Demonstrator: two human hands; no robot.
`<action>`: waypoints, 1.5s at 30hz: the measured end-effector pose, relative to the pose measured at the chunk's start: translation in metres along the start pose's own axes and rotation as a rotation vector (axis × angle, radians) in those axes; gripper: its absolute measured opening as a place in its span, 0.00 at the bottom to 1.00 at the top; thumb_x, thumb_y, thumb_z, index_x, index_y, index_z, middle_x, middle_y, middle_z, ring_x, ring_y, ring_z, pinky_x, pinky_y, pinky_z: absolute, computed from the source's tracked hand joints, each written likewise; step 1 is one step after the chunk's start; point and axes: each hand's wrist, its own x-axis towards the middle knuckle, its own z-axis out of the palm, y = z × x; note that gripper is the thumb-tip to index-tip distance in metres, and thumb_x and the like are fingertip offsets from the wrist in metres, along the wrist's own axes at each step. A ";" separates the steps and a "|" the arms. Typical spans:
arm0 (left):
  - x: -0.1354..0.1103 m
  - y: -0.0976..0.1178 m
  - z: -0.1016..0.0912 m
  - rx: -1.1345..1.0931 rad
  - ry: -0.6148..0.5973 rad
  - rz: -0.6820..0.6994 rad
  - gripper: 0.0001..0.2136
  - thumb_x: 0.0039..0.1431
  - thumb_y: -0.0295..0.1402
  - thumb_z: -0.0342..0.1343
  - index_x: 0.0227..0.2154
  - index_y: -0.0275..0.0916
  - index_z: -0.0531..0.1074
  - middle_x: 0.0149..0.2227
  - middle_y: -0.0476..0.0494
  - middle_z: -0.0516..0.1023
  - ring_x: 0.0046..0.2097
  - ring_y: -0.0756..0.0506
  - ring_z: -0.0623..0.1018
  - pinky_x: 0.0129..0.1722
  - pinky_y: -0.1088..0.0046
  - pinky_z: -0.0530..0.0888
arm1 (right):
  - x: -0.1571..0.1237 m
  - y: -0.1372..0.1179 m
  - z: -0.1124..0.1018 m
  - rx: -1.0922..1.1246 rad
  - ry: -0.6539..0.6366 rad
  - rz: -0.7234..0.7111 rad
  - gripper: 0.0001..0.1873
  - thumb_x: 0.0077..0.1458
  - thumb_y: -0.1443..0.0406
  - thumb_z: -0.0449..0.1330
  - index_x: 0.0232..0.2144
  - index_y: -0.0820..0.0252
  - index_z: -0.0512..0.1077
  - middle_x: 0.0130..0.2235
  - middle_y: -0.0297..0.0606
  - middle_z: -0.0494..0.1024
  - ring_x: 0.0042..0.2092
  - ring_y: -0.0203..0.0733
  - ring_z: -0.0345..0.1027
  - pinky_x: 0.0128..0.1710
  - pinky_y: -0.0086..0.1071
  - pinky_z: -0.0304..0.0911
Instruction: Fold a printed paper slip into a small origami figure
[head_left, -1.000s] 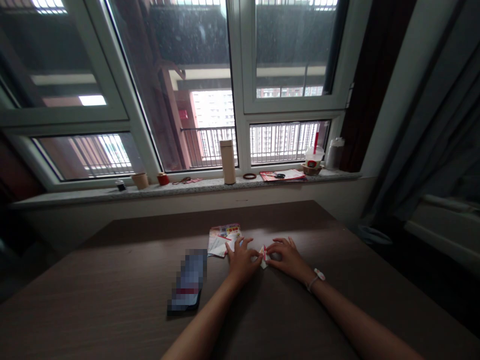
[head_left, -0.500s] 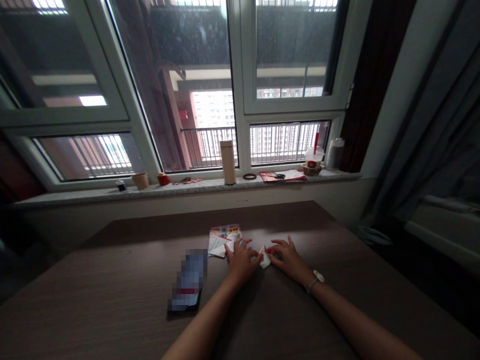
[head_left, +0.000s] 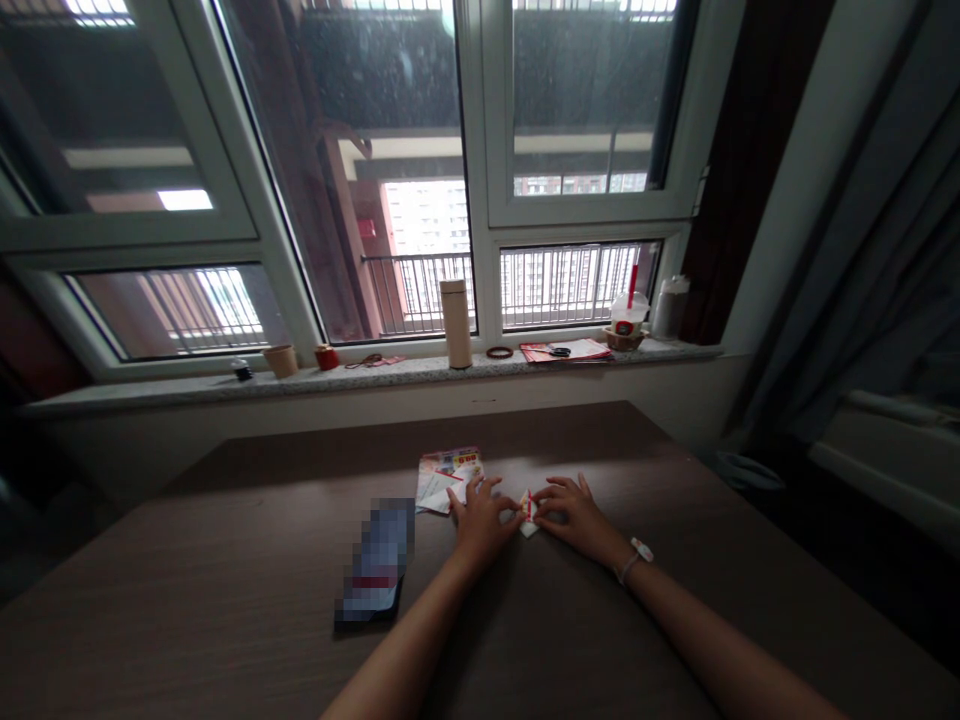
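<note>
A small folded piece of paper point(head_left: 529, 514), white with red and yellow print, lies on the brown table point(head_left: 225, 560) between my hands. My left hand point(head_left: 484, 522) grips its left edge with thumb and forefinger, the other fingers spread. On the paper's right side, the fingertips of my right hand point(head_left: 576, 518) pinch it; a bracelet point(head_left: 634, 562) circles that wrist. Just beyond my left hand are printed paper sheets point(head_left: 441, 484), partly covered by its fingers. To the left of my left forearm lies a phone point(head_left: 375, 565), its screen blurred out.
Along the windowsill point(head_left: 360, 375) stand a beige thermos point(head_left: 455, 325), a paper cup point(head_left: 281, 361), a red spool point(head_left: 326, 357) and a drink cup with a red straw point(head_left: 628, 315). Scissors point(head_left: 559, 352) rest on red-edged papers there, beside a dark bracelet ring point(head_left: 499, 352).
The fingers of my right hand have shifted slightly on the folded paper, and more of its red and yellow print now shows. My left hand has barely moved.
</note>
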 end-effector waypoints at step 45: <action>0.006 -0.015 -0.001 -0.098 -0.105 0.123 0.06 0.49 0.42 0.65 0.31 0.52 0.80 0.57 0.46 0.69 0.61 0.36 0.62 0.59 0.33 0.37 | -0.004 -0.012 -0.010 -0.026 -0.043 -0.042 0.06 0.54 0.59 0.60 0.34 0.48 0.76 0.47 0.32 0.78 0.61 0.48 0.54 0.62 0.59 0.24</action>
